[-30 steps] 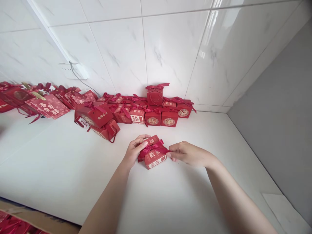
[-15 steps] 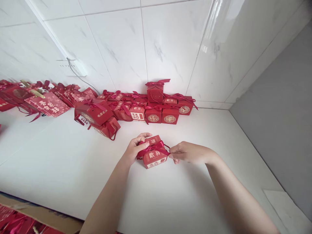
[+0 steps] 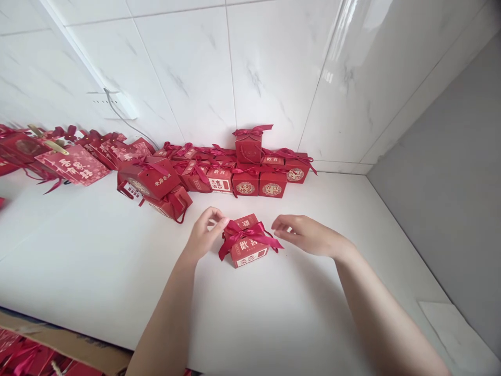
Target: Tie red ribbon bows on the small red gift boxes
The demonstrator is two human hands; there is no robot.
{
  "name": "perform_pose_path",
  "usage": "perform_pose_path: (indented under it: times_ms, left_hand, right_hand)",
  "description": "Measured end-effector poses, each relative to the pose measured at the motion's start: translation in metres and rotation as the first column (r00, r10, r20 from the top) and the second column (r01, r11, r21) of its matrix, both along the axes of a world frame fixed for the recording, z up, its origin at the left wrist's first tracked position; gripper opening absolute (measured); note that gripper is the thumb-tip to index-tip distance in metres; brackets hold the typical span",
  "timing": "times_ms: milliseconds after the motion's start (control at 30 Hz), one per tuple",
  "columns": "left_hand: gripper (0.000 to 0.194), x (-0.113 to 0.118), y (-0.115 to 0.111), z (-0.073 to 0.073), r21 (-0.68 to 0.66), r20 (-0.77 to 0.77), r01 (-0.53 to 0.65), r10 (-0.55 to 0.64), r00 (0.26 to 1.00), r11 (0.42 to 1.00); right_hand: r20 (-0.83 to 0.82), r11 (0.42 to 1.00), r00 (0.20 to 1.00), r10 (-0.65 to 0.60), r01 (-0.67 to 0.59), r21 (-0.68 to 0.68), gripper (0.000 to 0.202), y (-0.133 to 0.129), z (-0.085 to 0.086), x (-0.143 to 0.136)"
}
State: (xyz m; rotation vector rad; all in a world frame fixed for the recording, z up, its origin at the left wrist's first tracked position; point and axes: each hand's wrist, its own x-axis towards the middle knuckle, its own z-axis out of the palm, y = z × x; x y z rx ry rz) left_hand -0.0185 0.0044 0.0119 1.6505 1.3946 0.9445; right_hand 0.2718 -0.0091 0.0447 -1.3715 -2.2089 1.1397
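A small red box with pale Chinese characters sits on the white tabletop. Across its top lies a tied crimson ribbon bow, its tails spread to both sides. My left hand is at the box's left, thumb and forefinger curved near the bow's left loop, with nothing visible between them. To the right of the box hovers my right hand, fingers bent and apart, off the ribbon and holding nothing.
Behind, a row of red ribboned boxes lines the tiled wall, one box on top. More red boxes and bags stand to the left. A cardboard carton of red items is at the lower left.
Both hands have let go and moved outward from the box. The ribbon's right tail, pinched before, now lies loose, and the bow's left tail shows.
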Motion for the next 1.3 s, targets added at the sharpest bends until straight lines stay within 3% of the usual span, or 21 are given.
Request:
perform_pose_path:
  times_ms: [33, 100, 233, 367, 767, 933, 1067, 1300]
  left_hand:
    - [0.031, -0.005, -0.002, 0.005, 0.007, -0.143, -0.026, 0.027, 0.989, 1.000]
    - [0.040, -0.013, -0.006, 0.014, -0.084, -0.295, 0.016, -0.040, 0.955, 0.996]
    - [0.044, -0.018, -0.010, 0.020, -0.332, -0.212, 0.227, -0.307, 0.928, 0.915]
    - [0.040, -0.014, -0.009, 0.018, -0.413, -0.117, 0.390, -0.473, 0.873, 0.823]
    - [0.037, -0.005, -0.009, 0.014, -0.343, 0.087, 0.413, -0.410, 0.908, 0.844]
    - [0.038, -0.003, -0.007, 0.007, -0.370, 0.138, 0.433, -0.413, 0.900, 0.822]
    - [0.038, -0.004, -0.006, 0.006, -0.374, 0.159, 0.448, -0.420, 0.893, 0.812]
    - [0.035, -0.003, -0.006, 0.009, -0.382, 0.124, 0.463, -0.452, 0.883, 0.800]
  right_hand:
    - [-0.092, 0.998, 0.995, -0.024, 0.029, 0.050, 0.024, 0.001, -0.002, -0.004]
    - [-0.266, 0.991, 0.963, -0.041, 0.073, 0.113, 0.025, 0.004, -0.009, -0.014]
    - [-0.416, 0.995, 0.909, 0.004, 0.039, 0.093, 0.031, 0.008, -0.021, -0.029]
    - [-0.434, 0.994, 0.898, 0.071, -0.027, 0.107, 0.018, 0.008, -0.024, -0.031]
    - [-0.441, 0.996, 0.894, 0.082, -0.093, -0.002, 0.027, 0.006, -0.019, -0.023]
    - [-0.484, 0.989, 0.872, 0.067, -0.124, -0.087, 0.027, 0.014, -0.027, -0.018]
    - [-0.537, 0.978, 0.842, 0.051, -0.151, -0.145, 0.028, 0.020, -0.035, -0.018]
    - [-0.546, 0.980, 0.835, 0.069, -0.159, -0.120, 0.033, 0.023, -0.038, -0.020]
